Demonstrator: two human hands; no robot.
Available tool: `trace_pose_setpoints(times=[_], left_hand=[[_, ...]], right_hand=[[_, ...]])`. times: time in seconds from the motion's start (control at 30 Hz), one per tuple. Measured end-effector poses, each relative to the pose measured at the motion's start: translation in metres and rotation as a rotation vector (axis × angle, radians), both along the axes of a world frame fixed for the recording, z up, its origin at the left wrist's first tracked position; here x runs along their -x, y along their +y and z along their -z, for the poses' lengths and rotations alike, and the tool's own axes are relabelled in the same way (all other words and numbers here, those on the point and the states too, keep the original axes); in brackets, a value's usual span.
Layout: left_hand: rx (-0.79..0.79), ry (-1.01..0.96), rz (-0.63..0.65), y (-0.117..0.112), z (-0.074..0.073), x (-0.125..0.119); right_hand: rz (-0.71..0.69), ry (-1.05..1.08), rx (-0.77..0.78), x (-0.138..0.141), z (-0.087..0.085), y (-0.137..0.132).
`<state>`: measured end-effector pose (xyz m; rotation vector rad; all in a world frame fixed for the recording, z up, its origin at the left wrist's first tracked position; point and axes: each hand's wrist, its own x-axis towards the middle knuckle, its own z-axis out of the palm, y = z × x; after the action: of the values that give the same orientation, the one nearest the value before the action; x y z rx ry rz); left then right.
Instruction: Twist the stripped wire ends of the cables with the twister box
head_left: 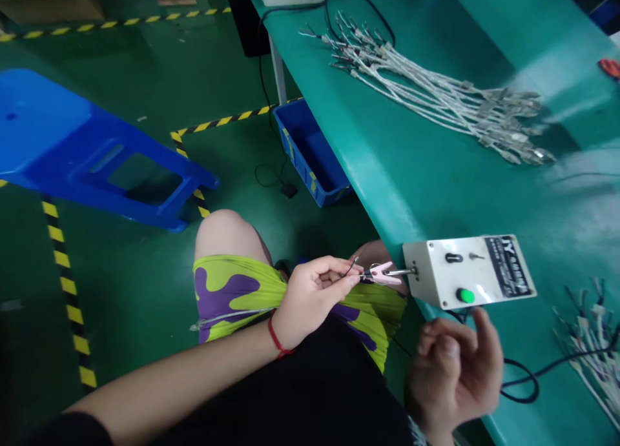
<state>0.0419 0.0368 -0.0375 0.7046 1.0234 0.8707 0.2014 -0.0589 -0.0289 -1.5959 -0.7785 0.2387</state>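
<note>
My left hand (312, 297) is closed in a pinch on a thin dark wire with a pink clip-like end (382, 273). It holds the tip against a metal pin on the side of a small white box (467, 270), which has a green button and a switch. My right hand (453, 368) hovers below the box at the table's edge, fingers curled loosely and blurred, with nothing visible in it. A red string circles my left wrist.
A bundle of grey cables with metal ends (436, 94) lies across the green table (387, 142). More wires (593, 343) sit at the right edge. A blue bin (310, 152) and a blue stool (92, 149) stand on the green floor. A black cable (526, 378) runs from the box.
</note>
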Motion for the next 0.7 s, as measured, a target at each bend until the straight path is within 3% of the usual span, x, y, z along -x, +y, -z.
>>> trace_pose_setpoints(times=[0.23, 0.5, 0.7], left_hand=[[-0.005, 0.010, -0.005, -0.002, 0.000, 0.000], [-0.029, 0.012, -0.019, -0.003, -0.001, 0.000], [-0.035, 0.003, -0.033, -0.003, -0.004, 0.005]], right_hand=[[-0.016, -0.023, 0.108, -0.018, -0.005, 0.012], [0.021, -0.145, 0.106, -0.020, 0.008, 0.010], [-0.014, -0.081, 0.061, -0.017, 0.006, 0.011]])
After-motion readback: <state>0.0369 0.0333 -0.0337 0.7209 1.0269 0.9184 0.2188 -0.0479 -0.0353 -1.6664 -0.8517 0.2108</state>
